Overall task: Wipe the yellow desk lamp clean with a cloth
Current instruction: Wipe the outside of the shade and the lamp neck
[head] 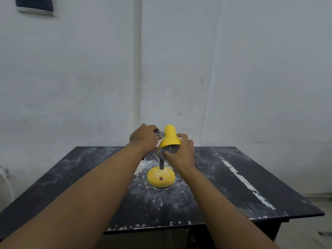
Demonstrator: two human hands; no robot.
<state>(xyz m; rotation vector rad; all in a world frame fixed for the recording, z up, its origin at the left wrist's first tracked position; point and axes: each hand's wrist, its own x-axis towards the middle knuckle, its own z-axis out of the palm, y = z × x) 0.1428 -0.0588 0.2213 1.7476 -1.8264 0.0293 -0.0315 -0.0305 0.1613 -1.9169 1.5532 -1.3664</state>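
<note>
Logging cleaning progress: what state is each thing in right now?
table: smeared with white powder.
yellow desk lamp: upright on table, shade tilted, base dust-speckled.
cloth: bunched against shade's side.
left hand: grips cloth.
right hand: holds shade rim.
red switch: position unreadable.

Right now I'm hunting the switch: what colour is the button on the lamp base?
Red button on the yellow base; head view.

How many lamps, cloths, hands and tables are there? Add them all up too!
Lamp: 1
Cloth: 1
Hands: 2 (left hand, right hand)
Table: 1
Total: 5
</note>
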